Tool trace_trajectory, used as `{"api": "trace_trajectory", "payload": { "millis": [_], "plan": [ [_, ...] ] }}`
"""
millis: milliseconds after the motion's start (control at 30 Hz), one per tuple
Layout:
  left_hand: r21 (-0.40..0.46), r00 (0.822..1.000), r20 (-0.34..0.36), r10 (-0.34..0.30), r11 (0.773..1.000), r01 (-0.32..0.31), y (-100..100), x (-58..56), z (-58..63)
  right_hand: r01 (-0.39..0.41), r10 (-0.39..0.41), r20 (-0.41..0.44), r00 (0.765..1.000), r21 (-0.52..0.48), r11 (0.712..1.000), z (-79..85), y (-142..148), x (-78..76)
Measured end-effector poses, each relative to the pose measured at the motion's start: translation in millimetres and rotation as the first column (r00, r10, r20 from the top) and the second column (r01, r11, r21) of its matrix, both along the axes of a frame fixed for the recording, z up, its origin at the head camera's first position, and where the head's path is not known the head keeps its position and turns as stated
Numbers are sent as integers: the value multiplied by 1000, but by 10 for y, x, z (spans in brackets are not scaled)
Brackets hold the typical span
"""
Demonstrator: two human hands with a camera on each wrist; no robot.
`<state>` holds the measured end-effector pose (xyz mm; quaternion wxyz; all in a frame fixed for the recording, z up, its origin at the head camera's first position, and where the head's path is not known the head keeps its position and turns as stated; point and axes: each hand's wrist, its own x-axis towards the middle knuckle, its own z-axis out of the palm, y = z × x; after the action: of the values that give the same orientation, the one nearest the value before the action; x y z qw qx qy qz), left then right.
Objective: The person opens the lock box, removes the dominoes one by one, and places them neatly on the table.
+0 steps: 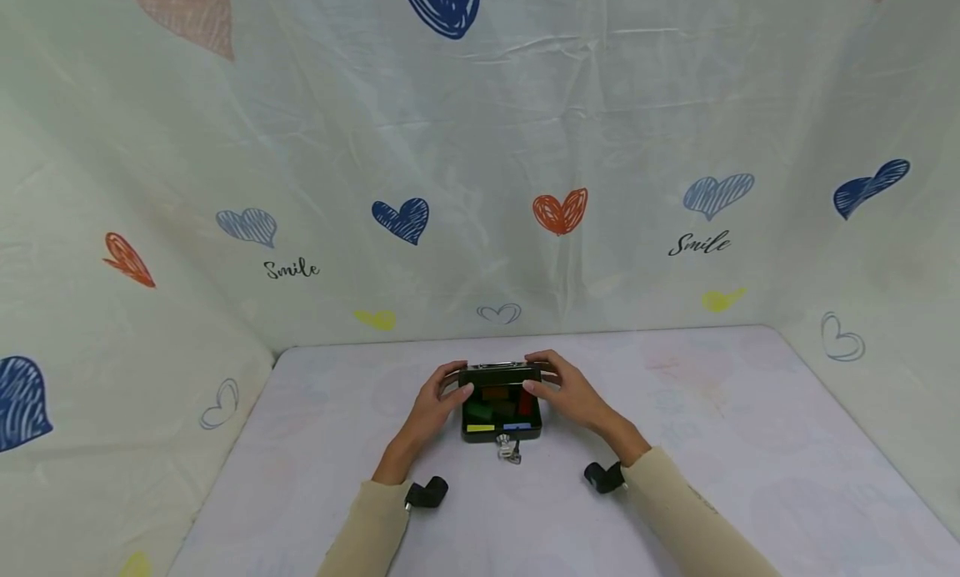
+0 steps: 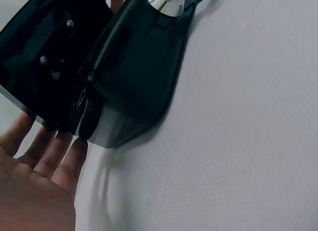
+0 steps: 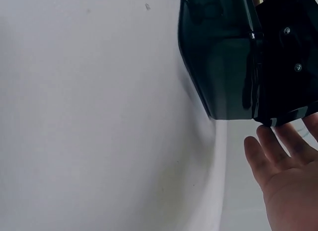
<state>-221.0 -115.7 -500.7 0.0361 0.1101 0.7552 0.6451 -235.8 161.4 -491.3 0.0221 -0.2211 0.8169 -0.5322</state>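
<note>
A small dark metal cash box (image 1: 471,436) stands on the table with its lid (image 1: 500,377) raised. My left hand (image 1: 433,400) holds the lid's left end, thumb in front and fingers behind. On the other end, my right hand (image 1: 573,393) holds the lid the same way. Inside lie coloured pieces: a green one (image 1: 478,410), a red one (image 1: 526,403), a brownish one (image 1: 495,392), a yellow strip (image 1: 480,428) and a blue strip (image 1: 517,426). Keys (image 1: 514,456) hang from the silver lock (image 2: 169,3) at the front.
A white cloth covers the table (image 1: 675,410). Behind it and at both sides hangs a pale curtain (image 1: 480,143) printed with hearts and words. Near each cuff sits a black wrist device, one at the left (image 1: 427,493) and one at the right (image 1: 602,478).
</note>
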Motion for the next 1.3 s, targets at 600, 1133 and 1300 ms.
{"api": "trace_trajectory", "payload": {
  "millis": [600,1133,1300],
  "plan": [
    [-50,997,13,82,995,-82,66,-13,43,83,-82,19,996,-94,992,-29,-90,31],
    [8,989,96,109,994,-110,102,-22,33,233,-211,145,967,-156,960,19,-189,29],
    [28,987,128,98,994,-102,97,-18,26,238,-209,171,963,-171,956,27,-204,34]
  ]
}}
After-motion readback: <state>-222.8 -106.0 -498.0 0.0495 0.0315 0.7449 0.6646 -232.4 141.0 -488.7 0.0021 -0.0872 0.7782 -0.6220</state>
